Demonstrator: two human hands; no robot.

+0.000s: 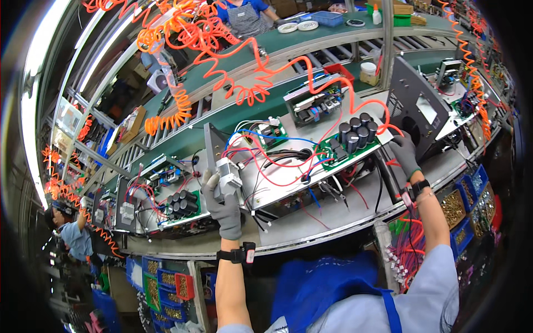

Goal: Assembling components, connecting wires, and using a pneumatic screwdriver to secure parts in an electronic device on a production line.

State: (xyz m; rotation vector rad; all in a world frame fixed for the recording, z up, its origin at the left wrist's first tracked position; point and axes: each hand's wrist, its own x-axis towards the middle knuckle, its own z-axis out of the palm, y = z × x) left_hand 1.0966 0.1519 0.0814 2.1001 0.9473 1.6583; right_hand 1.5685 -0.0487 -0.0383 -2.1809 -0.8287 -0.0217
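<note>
My left hand, in a grey glove, is closed around a pale grey block at the left end of a metal chassis. This open chassis carries a green circuit board with black capacitors, a smaller green board and loose red, blue and black wires. At its right end is my gloved right hand, fingers curled. An orange air hose runs into that hand. A red lever-like piece sticks out below the fingers; the palm hides most of the tool.
A similar chassis stands to the left, and one with a tall dark panel to the right. Coiled orange hoses hang overhead. Bins of screws sit below the bench edge. Co-workers stand across the line and far left.
</note>
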